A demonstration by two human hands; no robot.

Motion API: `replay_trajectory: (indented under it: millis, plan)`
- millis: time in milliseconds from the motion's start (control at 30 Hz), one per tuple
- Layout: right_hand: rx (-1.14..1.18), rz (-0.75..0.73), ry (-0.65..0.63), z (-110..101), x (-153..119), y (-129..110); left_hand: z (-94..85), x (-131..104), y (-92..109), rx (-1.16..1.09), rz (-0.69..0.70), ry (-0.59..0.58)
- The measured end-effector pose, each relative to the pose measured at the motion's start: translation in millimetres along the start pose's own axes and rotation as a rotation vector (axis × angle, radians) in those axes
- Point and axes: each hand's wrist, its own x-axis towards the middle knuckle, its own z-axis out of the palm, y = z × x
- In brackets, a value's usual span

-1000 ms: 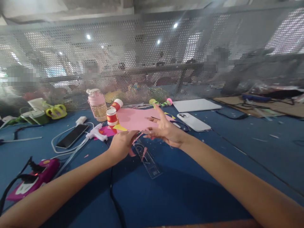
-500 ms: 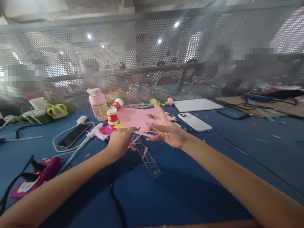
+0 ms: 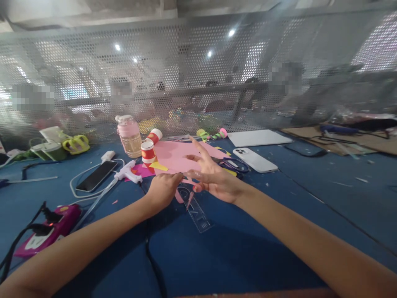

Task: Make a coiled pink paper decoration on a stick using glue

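Pink paper strip (image 3: 189, 181): narrow, partly hidden by fingers. One end is pinched in the left hand (image 3: 163, 189); the strip extends, slightly slanted, to the right hand (image 3: 218, 179), above the bench (image 3: 248, 248).

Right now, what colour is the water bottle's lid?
Pink, with a whitish top; the head view shows the bottle.

Landmark = paper sheet (image 3: 173, 154), plain pink. Near side of it: paper strip (image 3: 188, 181), also pink. Left of it: glue gun (image 3: 128, 173) white, bottle (image 3: 128, 136) pink on top, phone (image 3: 97, 176) black, power strip (image 3: 51, 231) magenta/white. At its left edge: upright cup (image 3: 148, 152), red band, white rim. Right of it: camera phone (image 3: 259, 161), white. Behind: twisted stick (image 3: 217, 135), green/dark spiral stripes, pink end. Tabletop under it (image 3: 248, 256): blue.
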Motion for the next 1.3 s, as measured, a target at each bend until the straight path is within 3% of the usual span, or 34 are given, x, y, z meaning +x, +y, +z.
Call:
replay_trajectory:
  millis: [367,600,933,1067,1300]
  plan:
    - [-0.027,-0.031,0.017,-7,2,1,0.0,2,-4,0.130,0.083,0.014]
    - [0.032,0.136,0.067,-7,3,2,-8.3,1,-1,0.145,0.000,-0.027]
    - [0.159,0.050,-0.119,-4,2,-3,-1.6,-1,4,0.241,0.133,-0.066]
    - [0.221,0.040,-0.067,-9,4,-5,2.2,-2,4,0.305,0.212,-0.053]
    - [0.342,0.078,0.139,-19,7,-9,2.1,1,-4,0.258,0.283,-0.031]
